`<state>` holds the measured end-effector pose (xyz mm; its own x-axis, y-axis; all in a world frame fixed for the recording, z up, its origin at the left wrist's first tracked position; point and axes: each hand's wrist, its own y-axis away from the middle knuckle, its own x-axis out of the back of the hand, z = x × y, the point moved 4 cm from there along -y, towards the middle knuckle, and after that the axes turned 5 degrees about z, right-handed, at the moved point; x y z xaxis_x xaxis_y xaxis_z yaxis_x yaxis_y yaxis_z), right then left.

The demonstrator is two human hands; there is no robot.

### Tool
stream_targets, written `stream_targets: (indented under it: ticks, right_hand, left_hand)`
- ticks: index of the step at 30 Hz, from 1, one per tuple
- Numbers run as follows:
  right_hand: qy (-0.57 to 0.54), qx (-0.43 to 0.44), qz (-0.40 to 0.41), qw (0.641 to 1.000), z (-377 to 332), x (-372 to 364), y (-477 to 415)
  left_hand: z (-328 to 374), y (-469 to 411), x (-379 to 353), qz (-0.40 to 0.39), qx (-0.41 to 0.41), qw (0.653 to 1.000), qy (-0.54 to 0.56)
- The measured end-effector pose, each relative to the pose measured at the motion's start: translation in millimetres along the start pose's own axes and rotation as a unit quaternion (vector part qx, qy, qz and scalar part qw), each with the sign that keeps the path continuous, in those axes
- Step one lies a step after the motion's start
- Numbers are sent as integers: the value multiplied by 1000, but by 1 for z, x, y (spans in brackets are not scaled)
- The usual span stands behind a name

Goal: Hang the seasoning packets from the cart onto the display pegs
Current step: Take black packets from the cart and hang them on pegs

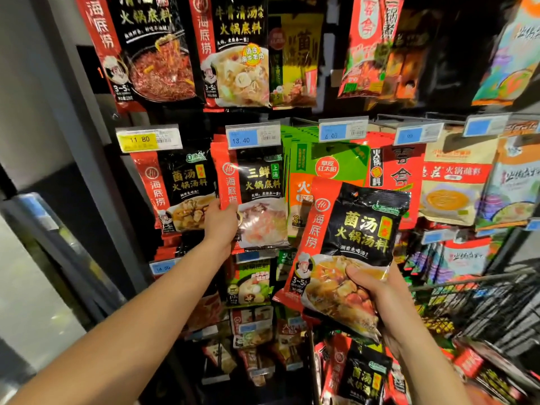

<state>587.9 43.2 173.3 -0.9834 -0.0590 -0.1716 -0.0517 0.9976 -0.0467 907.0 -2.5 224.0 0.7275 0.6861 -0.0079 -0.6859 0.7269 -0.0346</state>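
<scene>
My right hand [388, 305] grips the lower end of a black-and-red seasoning packet [347, 238], held tilted in front of the display. My left hand [220, 222] reaches up and holds the left edge of a hanging black-and-red packet [257, 194] under the 13.40 price tag [252, 137]. Left of it hangs a matching mushroom-soup packet [178, 191] under the yellow 11.80 tag [147, 138]. More of the same packets [362, 375] lie in the cart at the bottom right.
Rows of hanging packets fill the display above, below and to the right, with a green packet [324, 162] behind the held one. The wire cart [479, 305] stands at the right. A grey pillar [81, 141] borders the display on the left.
</scene>
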Motion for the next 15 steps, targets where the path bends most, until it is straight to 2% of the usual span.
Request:
stream_targets:
  ticks: [5, 9, 10, 13, 15]
  right_hand:
    - [-9, 4, -21, 1000, -3, -9, -1]
    - [-26, -32, -119, 992, 5, -20, -8]
    - [-29, -32, -125, 991, 4, -22, -9]
    - [-20, -32, -137, 990, 1, -28, -15]
    - [-23, -50, -155, 986, 2, -35, -19]
  left_hand:
    - [-16, -28, 2, 16, 27, 996, -89]
    - [-3, 15, 17, 64, -61, 990, -113]
    - [0, 34, 17, 35, -76, 990, -110]
    - [13, 101, 7, -130, -61, 986, -82]
    - [15, 129, 1, -170, -48, 979, -102]
